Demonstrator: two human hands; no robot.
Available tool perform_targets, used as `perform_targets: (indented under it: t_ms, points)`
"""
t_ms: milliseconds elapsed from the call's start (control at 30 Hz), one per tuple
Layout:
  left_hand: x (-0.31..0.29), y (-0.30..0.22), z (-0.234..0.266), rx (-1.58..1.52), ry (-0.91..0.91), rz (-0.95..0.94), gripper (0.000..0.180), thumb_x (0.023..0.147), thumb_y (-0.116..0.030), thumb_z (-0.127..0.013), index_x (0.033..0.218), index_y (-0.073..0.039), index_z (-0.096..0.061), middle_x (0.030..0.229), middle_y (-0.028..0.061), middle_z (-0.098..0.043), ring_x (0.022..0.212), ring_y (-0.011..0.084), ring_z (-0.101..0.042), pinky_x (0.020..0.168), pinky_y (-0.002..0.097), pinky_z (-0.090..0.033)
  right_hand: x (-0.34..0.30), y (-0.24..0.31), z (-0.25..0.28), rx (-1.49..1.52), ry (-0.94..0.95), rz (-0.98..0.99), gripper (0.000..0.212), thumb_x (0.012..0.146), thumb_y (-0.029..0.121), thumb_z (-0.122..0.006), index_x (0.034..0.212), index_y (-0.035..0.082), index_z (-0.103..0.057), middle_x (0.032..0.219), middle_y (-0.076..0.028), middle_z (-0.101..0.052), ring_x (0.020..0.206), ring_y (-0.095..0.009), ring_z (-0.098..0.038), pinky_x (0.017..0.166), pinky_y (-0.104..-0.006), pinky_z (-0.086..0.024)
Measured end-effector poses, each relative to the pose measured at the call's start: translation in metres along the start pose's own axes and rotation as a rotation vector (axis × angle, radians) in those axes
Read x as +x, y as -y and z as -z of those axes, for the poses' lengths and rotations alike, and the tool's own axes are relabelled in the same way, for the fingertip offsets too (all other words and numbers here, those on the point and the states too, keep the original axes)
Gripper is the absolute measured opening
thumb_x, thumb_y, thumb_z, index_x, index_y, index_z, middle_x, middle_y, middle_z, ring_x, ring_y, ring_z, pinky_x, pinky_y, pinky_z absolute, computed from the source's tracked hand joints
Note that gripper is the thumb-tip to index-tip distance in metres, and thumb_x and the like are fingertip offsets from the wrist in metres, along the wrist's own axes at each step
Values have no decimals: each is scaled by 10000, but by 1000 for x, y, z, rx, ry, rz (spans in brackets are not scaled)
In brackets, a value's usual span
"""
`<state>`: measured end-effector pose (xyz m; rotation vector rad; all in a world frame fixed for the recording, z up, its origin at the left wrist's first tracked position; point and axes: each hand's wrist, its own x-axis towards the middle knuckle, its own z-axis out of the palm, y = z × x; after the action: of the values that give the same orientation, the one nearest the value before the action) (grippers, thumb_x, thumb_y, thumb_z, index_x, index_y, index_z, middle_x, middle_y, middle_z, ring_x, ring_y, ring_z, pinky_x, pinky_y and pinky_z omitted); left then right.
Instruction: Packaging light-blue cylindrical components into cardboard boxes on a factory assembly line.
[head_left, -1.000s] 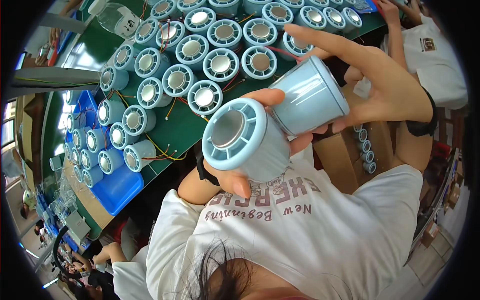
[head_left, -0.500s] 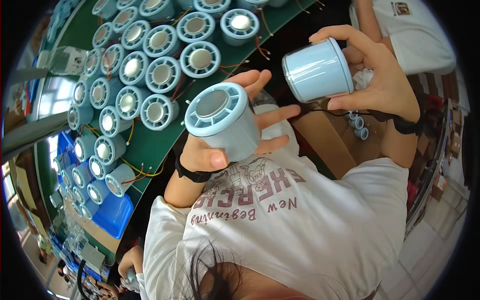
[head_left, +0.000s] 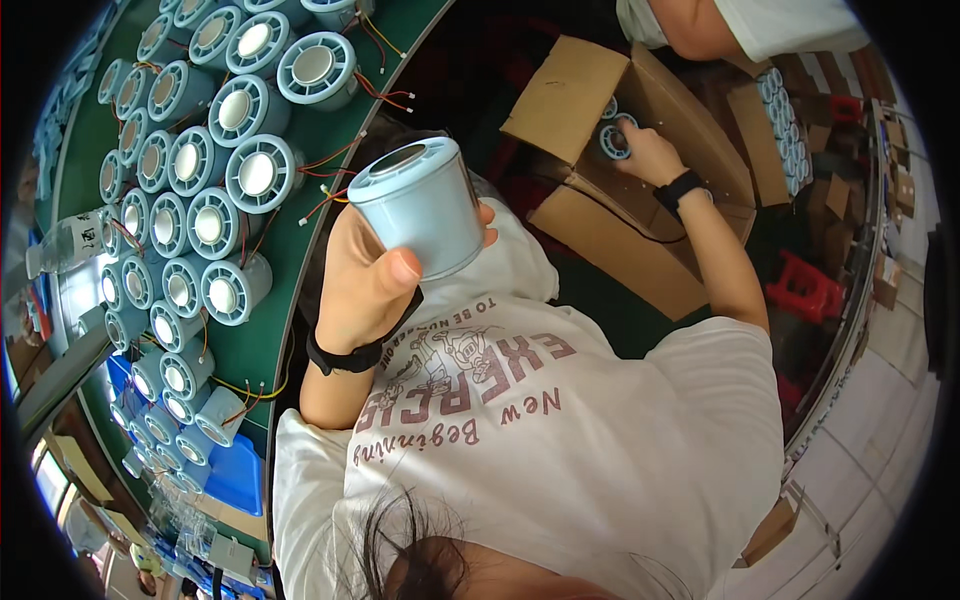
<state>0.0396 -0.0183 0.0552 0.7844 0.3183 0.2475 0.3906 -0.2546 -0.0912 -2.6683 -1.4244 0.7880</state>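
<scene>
– Left hand (head_left: 360, 275), left of centre: clamped round a pale-blue plastic cylinder (head_left: 425, 215), thumb on the near side, fingertips showing at its right. How does the piece sit?
– Slightly tilted, spoked end with a grey disc uppermost, in the air in front of the white printed T-shirt (head_left: 470, 380). And the right hand (head_left: 650, 157)?
– Upper right of the frame, reaching into an open brown cardboard box (head_left: 560, 95). Fingers at a small-looking blue spoked ring end (head_left: 613, 141); whether they are closed on it, I cannot tell.
– Wrists?
– A black band on each.
– Farther out, left side?
– Green tabletop (head_left: 250, 350), curving down the frame. Crowded with more pale-blue cylinders (head_left: 262, 175), most with silvery discs showing; red, yellow and black wires trail from some. Clear plastic bottle (head_left: 75, 240) at far left, shallow blue plastic tray (head_left: 238, 475) at lower left.
– Right side?
– Stacked blue-and-white cylinders (head_left: 785, 135) by an upright cardboard panel, upper right; red plastic stool (head_left: 805, 285) below them. Another person's white sleeve (head_left: 790, 25) at the top edge.
</scene>
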Motion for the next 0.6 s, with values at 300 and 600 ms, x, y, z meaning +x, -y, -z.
perform_targets:
  t_ms: [300, 600]
  points:
    - [1, -7, -9, -43, -18, -3, 1091, 702, -648, -722, 1414, 82, -333, 1413, 213, -442, 1138, 432, -596, 908, 470, -561, 16, 15, -36, -86, -66, 67, 606, 814, 193, -697, 1349, 53, -452, 972, -222, -671, 828, -407, -649, 685, -486, -519]
    - [0, 0, 5, -109, 213, 112, 751, 909, -525, -616, 1298, 106, -492, 1145, 204, -640, 978, 271, -673, 871, 359, -540, -59, 117, 75, 391, -360, 198, 680, 867, 363, -702, 1418, 69, -432, 1073, -131, -666, 820, -227, -658, 680, -316, -509]
